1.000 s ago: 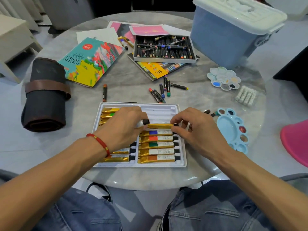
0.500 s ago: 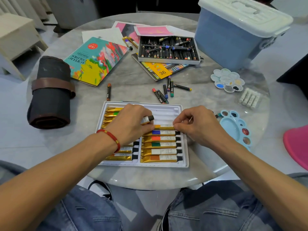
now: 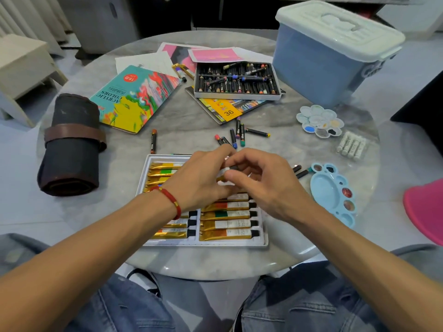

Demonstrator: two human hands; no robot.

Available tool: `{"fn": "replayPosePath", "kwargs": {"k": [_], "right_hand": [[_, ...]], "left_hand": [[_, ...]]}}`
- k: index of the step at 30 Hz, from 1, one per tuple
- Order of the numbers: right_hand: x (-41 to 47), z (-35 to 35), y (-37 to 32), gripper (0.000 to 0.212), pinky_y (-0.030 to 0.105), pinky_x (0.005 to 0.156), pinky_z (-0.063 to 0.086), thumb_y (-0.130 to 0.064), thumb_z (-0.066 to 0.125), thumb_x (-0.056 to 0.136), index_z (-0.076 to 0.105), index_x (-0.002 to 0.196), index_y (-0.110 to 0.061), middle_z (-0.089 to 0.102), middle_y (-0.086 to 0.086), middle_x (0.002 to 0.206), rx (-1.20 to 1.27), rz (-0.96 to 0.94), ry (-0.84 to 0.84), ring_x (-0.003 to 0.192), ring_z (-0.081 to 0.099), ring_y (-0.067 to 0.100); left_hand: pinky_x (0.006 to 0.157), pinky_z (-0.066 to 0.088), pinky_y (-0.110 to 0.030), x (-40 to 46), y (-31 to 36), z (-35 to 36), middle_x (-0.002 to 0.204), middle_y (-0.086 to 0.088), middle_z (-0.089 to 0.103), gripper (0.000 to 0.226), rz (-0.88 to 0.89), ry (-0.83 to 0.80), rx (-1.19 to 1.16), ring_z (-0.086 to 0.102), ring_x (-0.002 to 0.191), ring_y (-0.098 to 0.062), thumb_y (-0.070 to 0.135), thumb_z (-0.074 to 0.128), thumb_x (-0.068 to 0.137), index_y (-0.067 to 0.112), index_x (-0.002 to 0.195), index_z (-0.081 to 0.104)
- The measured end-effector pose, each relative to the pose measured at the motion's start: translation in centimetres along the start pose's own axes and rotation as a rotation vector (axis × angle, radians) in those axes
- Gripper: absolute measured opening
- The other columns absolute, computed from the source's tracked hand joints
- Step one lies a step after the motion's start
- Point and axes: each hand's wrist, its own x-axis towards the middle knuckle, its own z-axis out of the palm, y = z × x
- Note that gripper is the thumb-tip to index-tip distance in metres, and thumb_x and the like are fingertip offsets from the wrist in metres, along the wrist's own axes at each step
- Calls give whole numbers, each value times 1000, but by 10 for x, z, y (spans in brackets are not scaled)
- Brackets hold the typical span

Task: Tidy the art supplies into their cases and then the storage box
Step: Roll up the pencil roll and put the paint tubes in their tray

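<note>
Two hands meet over the upper half of the white paint tray point(image 3: 262, 243), which lies at the near edge of the round marble table point(image 3: 187, 130). Left hand point(image 3: 199, 178), with a red cord bracelet at the wrist, has its fingers curled round a paint tube point(image 3: 221, 174) held just above the tray; only the tube's white label and a gold edge show between the two hands. Right hand point(image 3: 261, 183) pinches the same tube at its dark cap end, thumb and fingers bent round it. Gold tubes fill the lower rows of the tray's right column and the visible slots of its left column. Loose oil pastels point(image 3: 236, 135) lie scattered on the table just beyond the tray, one more point(image 3: 153, 141) apart to the left. Open pastel case point(image 3: 237, 80) sits farther back, resting partly on its printed lid marked 36. Blue storage box point(image 3: 318, 68), lid on, stands at the far right. Rolled dark brush case point(image 3: 72, 144) with a brown strap lies at the left, beside the acrylic box cover point(image 3: 134, 99). Two palettes, one white point(image 3: 320, 121) and one light blue point(image 3: 332, 195), lie at the right, with a pack of white sticks point(image 3: 351, 146) between them.
</note>
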Motion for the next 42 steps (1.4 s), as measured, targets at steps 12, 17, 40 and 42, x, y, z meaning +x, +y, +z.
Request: {"fn": "replayPosePath", "kwargs": {"k": [12, 17, 40, 42], "right_hand": [[-4, -16, 34, 9, 10, 65, 48, -27, 77, 88, 82, 94, -22, 76, -12, 82, -34, 370, 63, 75, 67, -5], [3, -11, 33, 7, 3, 63, 42, -22, 77, 88, 80, 94, -25, 67, -14, 88, -250, 323, 60, 77, 60, -3], [77, -19, -2, 13, 33, 70, 53, -21, 60, 89, 71, 84, -24, 70, -1, 84, -640, 254, -78, 81, 64, 22], [107, -24, -3, 15, 32, 70, 50, -18, 59, 90, 72, 87, -23, 72, 1, 87, -619, 239, -85, 84, 65, 22]], "left_hand": [[81, 51, -30, -1, -14, 8, 101, 4, 68, 17, 35, 22, 245, 61, 92, -15, 27, 66, 93, 25, 107, 75], [79, 47, -28, 5, -18, 6, 101, 1, 67, 17, -12, -5, 268, 59, 93, -16, 21, 65, 92, 22, 104, 77], [85, 49, -27, 58, -30, -56, 104, -1, 75, 27, -143, 145, 187, 66, 97, -18, 11, 59, 89, 16, 110, 76], [94, 50, -30, 88, -51, -73, 111, -5, 74, 30, -229, 239, 159, 66, 105, -22, 6, 57, 89, 12, 110, 76]]}}
